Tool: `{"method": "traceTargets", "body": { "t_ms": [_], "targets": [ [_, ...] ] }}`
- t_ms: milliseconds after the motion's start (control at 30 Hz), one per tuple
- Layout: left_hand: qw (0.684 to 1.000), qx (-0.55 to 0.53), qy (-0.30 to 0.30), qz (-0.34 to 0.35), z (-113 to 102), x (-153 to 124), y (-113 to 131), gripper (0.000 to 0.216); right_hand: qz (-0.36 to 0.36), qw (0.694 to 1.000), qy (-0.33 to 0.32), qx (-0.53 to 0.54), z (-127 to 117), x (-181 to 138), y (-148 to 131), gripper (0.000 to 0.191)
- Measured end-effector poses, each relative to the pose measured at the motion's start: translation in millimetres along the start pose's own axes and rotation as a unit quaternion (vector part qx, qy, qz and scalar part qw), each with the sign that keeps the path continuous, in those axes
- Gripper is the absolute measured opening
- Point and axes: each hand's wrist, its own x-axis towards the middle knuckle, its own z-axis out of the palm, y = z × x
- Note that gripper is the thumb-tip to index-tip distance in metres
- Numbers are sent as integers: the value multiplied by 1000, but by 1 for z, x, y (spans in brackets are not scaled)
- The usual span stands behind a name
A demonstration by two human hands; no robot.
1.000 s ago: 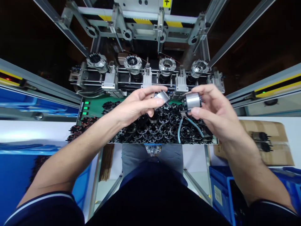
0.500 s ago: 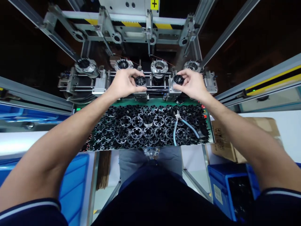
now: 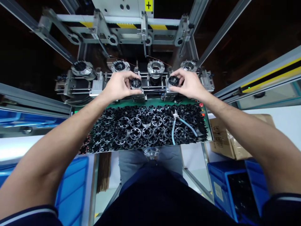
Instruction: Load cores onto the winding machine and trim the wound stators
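My left hand (image 3: 119, 84) grips a black, slotted stator core (image 3: 135, 83) by its sides, between thumb and fingers. A matching stator core (image 3: 174, 81) is pinched in my right hand (image 3: 188, 84). Both are held over the front metal blocks of the winding machine, in front of its round fixtures; whether they touch the blocks I cannot tell. A bare metal ring fixture (image 3: 155, 67) stands between and behind my hands. Black parts sit in the fixture behind my left hand (image 3: 119, 66) and in the far-left fixture (image 3: 80, 66). Thin reddish wires run down to the fixtures.
Several rows of stator cores (image 3: 135, 133) cover the green tray near my body. Cutting pliers with blue handles (image 3: 175, 117) lie on them. A cardboard box (image 3: 222, 138) and a blue bin (image 3: 218, 179) stand at right, another blue bin (image 3: 72, 185) at left. Metal posts frame the machine.
The camera view has shifted slightly, so the scene sits a little further left. Both hands keep hold of their stator cores, having moved only slightly left and toward me.
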Motion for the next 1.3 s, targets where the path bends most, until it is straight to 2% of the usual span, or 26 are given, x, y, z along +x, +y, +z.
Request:
{"method": "traceTargets", "body": {
  "t_ms": [67,133,200,300,367,467,567,633,733,867,1000,1133,1300],
  "targets": [
    [999,-24,23,18,1,-11,13,101,1,1000,14,1,-13,4,0,73],
    [992,-92,81,28,4,-31,29,91,28,998,56,25,-29,11,2,72],
    [976,-169,130,30,12,-62,45,80,61,992,103,45,-46,20,8,66],
    [948,-272,163,-1,30,-120,66,72,102,984,147,19,-66,38,21,65],
    [914,-344,209,-51,41,-161,78,72,120,982,144,-19,-75,50,29,76],
    [852,-400,280,-188,54,-214,90,79,111,984,112,-82,-85,63,35,82],
    [801,-394,321,-315,56,-251,90,84,86,983,55,-156,-88,68,32,77],
    [773,-387,344,-367,52,-267,86,82,73,978,13,-195,-88,70,28,71],
    [756,-375,366,-391,44,-282,84,78,59,968,-30,-243,-90,75,23,65],
    [755,-384,374,-378,45,-287,90,84,55,957,-76,-274,-99,88,24,64],
    [768,-427,325,-350,60,-283,96,82,57,952,-108,-280,-108,95,32,63],
    [763,-464,304,-333,77,-279,100,84,50,953,-111,-278,-110,93,38,65],
    [774,-490,249,-314,81,-284,100,80,50,945,-146,-288,-109,95,38,61]
  ]
}}
